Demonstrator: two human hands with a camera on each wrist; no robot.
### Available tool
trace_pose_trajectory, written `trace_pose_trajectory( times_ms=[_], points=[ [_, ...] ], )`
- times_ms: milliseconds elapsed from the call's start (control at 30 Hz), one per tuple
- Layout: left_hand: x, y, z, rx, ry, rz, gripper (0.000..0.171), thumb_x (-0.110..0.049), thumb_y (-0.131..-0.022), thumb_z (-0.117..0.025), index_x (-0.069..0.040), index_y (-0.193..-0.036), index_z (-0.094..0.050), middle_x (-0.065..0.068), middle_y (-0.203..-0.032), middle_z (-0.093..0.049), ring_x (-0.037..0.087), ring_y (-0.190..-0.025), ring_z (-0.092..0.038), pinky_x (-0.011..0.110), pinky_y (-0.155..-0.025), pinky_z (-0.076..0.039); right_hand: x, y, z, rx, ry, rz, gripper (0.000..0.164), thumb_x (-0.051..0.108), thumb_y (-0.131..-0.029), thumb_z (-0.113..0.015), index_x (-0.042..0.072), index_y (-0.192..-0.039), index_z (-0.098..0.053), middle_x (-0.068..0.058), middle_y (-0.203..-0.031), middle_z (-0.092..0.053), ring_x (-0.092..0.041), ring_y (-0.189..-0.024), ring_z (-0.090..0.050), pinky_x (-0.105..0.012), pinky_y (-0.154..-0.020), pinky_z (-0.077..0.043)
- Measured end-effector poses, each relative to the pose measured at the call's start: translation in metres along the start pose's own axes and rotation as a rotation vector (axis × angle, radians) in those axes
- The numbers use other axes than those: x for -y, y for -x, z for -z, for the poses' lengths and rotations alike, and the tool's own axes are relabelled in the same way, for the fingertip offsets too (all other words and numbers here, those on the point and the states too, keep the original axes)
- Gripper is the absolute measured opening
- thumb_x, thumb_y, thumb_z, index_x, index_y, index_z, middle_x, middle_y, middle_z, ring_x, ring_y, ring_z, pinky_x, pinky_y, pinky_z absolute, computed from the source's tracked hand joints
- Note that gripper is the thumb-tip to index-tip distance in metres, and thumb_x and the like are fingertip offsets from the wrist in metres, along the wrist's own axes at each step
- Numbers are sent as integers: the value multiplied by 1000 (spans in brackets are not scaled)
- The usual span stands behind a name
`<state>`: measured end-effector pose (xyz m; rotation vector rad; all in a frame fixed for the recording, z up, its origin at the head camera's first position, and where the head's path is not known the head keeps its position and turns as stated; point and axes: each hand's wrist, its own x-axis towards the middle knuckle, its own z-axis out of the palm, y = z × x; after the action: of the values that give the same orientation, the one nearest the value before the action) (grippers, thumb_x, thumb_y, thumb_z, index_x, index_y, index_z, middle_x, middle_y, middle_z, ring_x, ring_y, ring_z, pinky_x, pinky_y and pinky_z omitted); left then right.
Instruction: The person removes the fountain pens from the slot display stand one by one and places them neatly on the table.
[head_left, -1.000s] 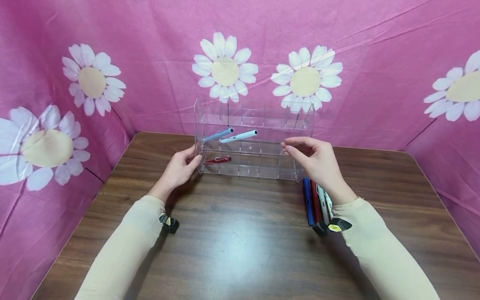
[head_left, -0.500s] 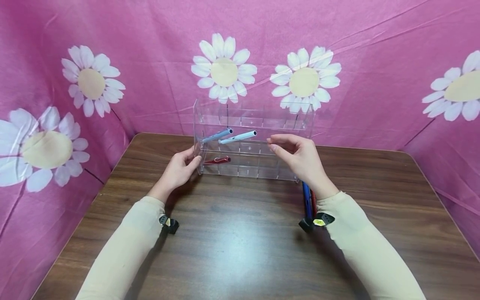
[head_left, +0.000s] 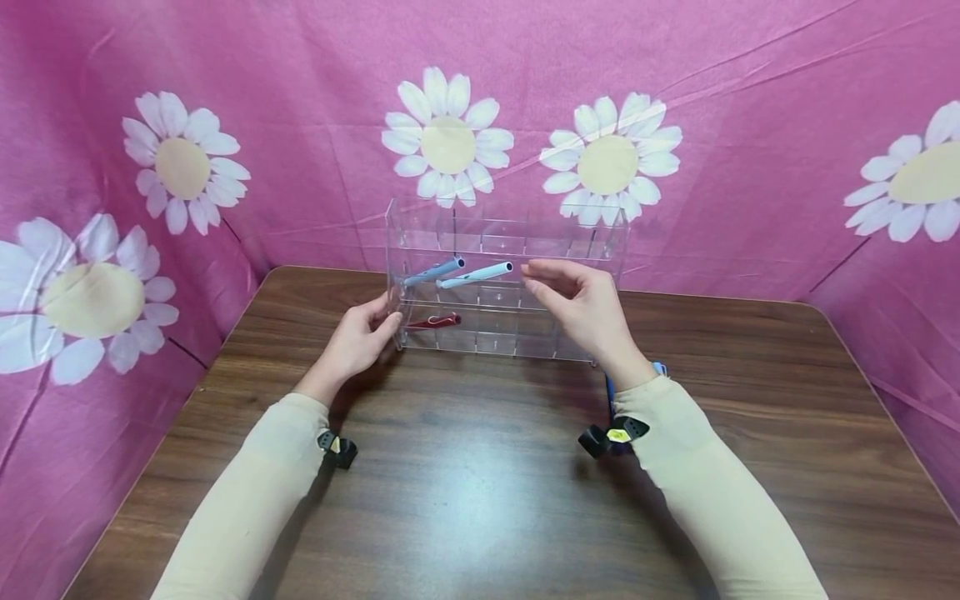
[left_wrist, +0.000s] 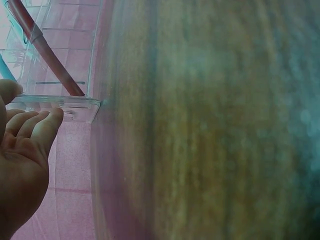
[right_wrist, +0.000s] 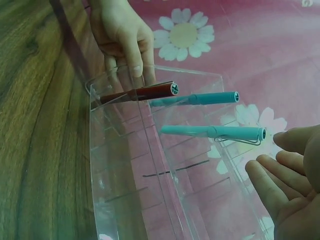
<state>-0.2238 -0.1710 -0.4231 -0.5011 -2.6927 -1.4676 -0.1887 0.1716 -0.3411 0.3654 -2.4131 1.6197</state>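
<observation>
Over by the far edge of the bench, got a clear rack standing. Pinching its left end with the left grip; got the right grip released, just beside the tip of a pale blue pen. Got that plus a darker blue pen on the middle tier, red pen below, toward the rack's left edge.

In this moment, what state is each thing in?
Clear rack: standing on table
Red pen: capped, in lower tier
Blue pen: capped, one tier above
Pale pen: capped, beside blue pen
Navy pen: on table, mostly hidden
Left grip: pinching rack's left end
Right grip: empty, near pale pen
</observation>
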Motion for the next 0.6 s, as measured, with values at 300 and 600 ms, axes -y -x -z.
trace_pose_trajectory(
  times_ms=[300,600],
  points=[
    [-1,1,1,11,34,-2,45,-7,-109,-58,1,-154,-57,27,-126,-76,25,-93,-71,11,-82,-52,3,-6,-13,-17,-60,0,33,4,-100,-75,-5,-132,-74,-23,-127,-78,2,-101,-75,-12,-89,-60],
    [-2,1,1,9,38,-1,46,-7,-109,-58,0,-155,-56,26,-130,-75,25,-99,-71,9,-85,-51,4,-14,-22,-8,-42,-45,36,7,-100,-77,-2,-134,-73,-22,-128,-78,-24,-110,-78,-13,-87,-61]
  ],
)
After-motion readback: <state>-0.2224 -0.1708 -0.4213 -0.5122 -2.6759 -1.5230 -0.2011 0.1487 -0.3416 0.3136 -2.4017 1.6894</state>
